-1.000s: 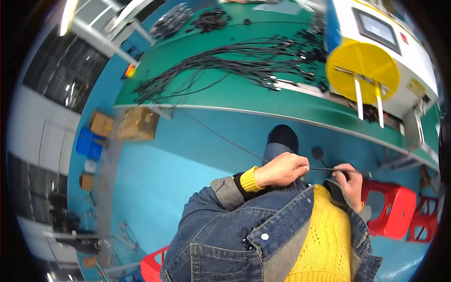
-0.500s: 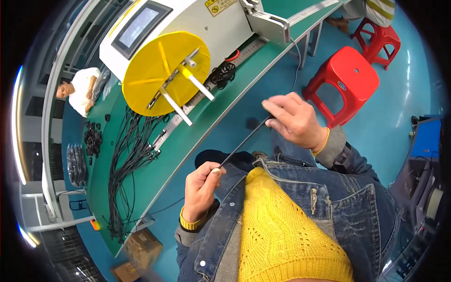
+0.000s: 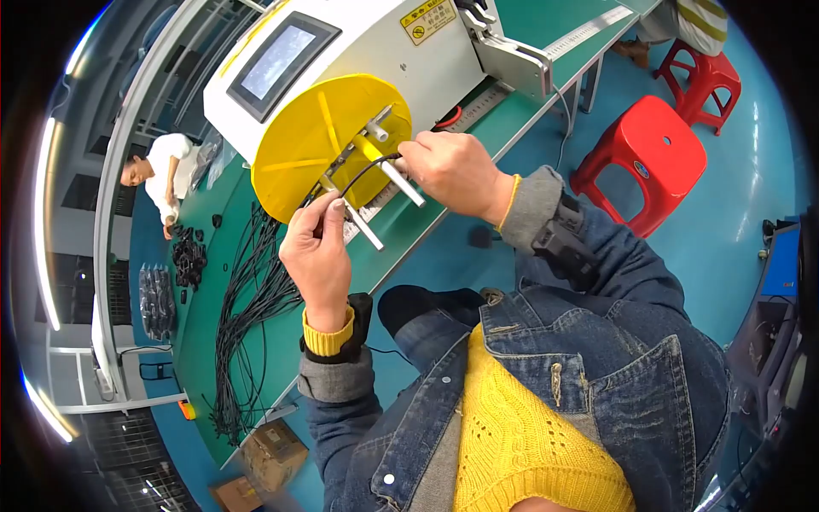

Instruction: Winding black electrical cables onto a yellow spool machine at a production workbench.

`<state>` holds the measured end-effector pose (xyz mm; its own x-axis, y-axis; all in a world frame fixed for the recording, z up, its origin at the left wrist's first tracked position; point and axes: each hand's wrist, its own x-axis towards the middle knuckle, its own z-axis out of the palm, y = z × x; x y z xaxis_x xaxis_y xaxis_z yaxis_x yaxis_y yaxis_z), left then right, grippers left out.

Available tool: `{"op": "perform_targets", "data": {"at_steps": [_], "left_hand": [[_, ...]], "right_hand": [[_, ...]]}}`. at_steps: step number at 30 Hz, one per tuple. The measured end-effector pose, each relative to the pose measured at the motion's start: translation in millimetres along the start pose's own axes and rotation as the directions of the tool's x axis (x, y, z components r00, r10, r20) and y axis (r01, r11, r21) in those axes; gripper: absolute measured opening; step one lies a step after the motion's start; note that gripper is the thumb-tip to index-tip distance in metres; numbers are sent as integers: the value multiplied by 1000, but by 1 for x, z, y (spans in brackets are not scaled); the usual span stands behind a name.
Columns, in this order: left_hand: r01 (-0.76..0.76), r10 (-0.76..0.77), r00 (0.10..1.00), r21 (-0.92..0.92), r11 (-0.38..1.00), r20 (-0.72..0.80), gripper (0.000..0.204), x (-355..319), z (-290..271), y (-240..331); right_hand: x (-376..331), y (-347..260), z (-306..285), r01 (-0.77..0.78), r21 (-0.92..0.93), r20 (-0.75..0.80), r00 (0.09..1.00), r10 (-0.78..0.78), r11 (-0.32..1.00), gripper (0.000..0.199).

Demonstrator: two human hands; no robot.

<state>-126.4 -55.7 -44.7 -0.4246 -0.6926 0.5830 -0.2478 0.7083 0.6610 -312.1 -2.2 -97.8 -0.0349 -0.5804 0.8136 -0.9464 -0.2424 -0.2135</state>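
One thin, smooth black cable (image 3: pixel 359 173) bows in a short arc before the yellow disc (image 3: pixel 290 171) of a white machine (image 3: pixel 375 47), near its pale rods. The left hand (image 3: pixel 317 247) pinches it between thumb and fingers; the right hand (image 3: pixel 456 175) pinches it farther along. Clear packaging (image 3: pixel 157 303) holds dark pieces; a cardboard box's (image 3: pixel 275 454) contents cannot be seen.

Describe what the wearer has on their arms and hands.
The left hand and right hand are bare. Blue denim sleeves have grey turned-back cuffs, with yellow knit cuffs beyond them and black strapped-on gear near each wrist.
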Motion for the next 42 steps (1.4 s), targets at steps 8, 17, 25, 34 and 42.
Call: {"op": "perform_targets", "data": {"at_steps": [8, 17, 25, 34, 42], "left_hand": [[42, -38, 995, 33, 999, -92, 13, 11, 14, -16], [84, -115, 983, -213, 974, -142, 14, 1, 13, -31], [69, -85, 977, -87, 994, -197, 14, -12, 11, -38], [-191, 236, 962, 276, 942, -139, 15, -23, -8, -8], [-177, 215, 966, 239, 955, -143, 18, -34, -4, -10]], "right_hand": [[6, 12, 41, -140, 13, -139, 980, 140, 990, 20], [-105, 28, 1, -331, 22, 192, 927, 321, 943, 20], [-178, 14, -28, -577, 24, 356, 768, 533, 816, 19], [-172, 3, -35, -609, 79, 381, 750, 540, 790, 17], [-176, 0, -38, -615, 62, 415, 732, 540, 786, 20]]}}
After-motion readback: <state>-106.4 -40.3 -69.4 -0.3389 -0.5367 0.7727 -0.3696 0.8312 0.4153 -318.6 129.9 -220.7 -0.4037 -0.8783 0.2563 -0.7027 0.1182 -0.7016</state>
